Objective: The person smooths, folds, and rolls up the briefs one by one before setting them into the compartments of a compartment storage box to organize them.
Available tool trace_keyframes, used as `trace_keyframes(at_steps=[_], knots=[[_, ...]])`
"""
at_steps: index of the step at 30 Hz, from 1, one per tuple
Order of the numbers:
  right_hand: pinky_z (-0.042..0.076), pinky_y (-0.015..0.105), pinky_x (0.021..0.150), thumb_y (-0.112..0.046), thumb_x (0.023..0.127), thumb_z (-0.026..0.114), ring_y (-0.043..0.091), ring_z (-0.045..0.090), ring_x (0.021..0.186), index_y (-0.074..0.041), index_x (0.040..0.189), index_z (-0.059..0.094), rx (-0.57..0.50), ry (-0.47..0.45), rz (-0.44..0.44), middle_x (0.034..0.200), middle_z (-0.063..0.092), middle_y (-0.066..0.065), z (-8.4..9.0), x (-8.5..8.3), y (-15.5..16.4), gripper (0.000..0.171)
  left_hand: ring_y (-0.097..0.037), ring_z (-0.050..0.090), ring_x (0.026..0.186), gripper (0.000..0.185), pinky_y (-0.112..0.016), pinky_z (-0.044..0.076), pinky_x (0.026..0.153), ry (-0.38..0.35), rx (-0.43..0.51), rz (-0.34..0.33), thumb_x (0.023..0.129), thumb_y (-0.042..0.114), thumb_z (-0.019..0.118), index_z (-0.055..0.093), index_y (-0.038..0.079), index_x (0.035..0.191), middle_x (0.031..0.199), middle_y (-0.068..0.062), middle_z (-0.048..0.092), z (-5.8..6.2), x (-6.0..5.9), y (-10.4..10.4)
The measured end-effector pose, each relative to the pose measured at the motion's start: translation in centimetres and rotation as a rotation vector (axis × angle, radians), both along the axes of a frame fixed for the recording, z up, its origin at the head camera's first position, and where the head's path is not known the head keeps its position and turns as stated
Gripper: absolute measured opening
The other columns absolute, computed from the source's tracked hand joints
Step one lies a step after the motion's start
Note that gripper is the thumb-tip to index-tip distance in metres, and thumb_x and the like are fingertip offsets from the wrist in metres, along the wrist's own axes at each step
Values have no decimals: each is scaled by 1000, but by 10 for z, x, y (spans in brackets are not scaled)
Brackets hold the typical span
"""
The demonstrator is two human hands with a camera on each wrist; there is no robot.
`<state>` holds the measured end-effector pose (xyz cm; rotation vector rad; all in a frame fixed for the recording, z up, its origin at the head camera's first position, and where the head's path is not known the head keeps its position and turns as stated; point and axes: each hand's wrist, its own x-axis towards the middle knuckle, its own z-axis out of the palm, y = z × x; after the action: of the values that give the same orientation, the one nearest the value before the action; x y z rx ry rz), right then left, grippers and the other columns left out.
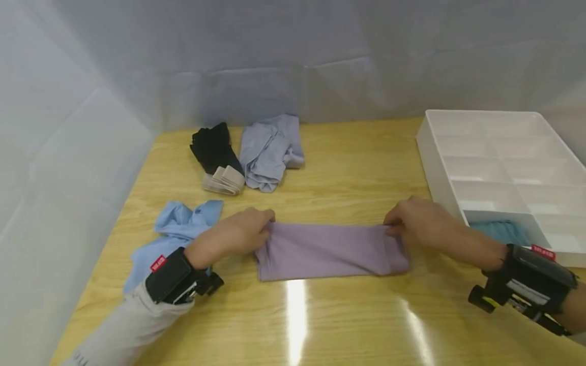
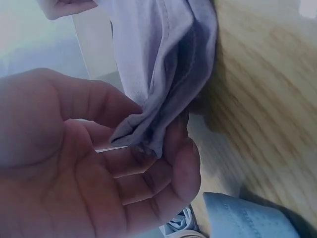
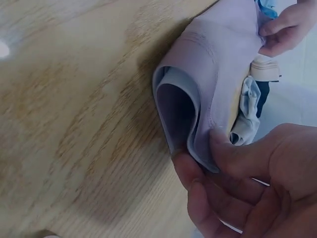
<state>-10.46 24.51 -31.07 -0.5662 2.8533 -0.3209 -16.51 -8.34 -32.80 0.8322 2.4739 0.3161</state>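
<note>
The lilac cloth (image 1: 327, 250) lay flat across the middle of the table (image 1: 348, 173), stretched between the two hands. The left hand (image 1: 238, 235) pinched its left end, the fabric bunched between thumb and fingertips (image 2: 173, 144) in the wrist view. The right hand (image 1: 418, 221) pinched the right end, thumb pressed on the hem where the opening (image 3: 176, 111) gaped. So both hands were clamped on the cloth, well apart, one at each end.

A blue cloth (image 1: 176, 229) lay just beside the left hand, partly under the wrist. Farther back sat a black cloth (image 1: 212, 145), a beige folded piece (image 1: 224, 180) and a grey cloth (image 1: 270, 147), close together. A white tray (image 1: 430, 152) with dividers stood on the right, a teal cloth (image 1: 499, 231) in its near compartment.

The step looked like smoothing and folding. To do it well, I judged the pull should be even from both ends, so the edges stayed parallel and the layers at the open end lined up. The left pinch held a crumpled wad; spreading it flat before any fold would avoid a lump. The blue cloth was near enough to get caught, so the left hand should keep clear of it
</note>
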Motion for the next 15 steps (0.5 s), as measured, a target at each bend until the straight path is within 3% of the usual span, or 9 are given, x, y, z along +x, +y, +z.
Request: trace_keyframes(at_steps=[6,12,15], knots=[[54,37,61,-5,82,74,20,68,73,-9,98,71,-86,72,54,80,72,3,-8,0,1,17,-24,57,87,29,-39,49,76,-3,-11,24,93,5,51,53,0,121,105,-17,62,-1,-1,-4],[50,31,54,-10,79,77,12,61,63,-15,80,73,-28,107,61,72,68,-5,-12,-4,-1,6,-25,57,91,28,-40,49,79,15,-14,41,94,4,50,52,-1,122,109,-20,61,-4,0,-8],[49,32,53,-14,78,79,12,60,62,-18,76,71,24,102,33,69,66,-7,-12,-6,0,9,-30,58,95,28,-43,50,80,91,-32,58,94,5,51,52,-1,121,110,-21,60,-4,5,-5]])
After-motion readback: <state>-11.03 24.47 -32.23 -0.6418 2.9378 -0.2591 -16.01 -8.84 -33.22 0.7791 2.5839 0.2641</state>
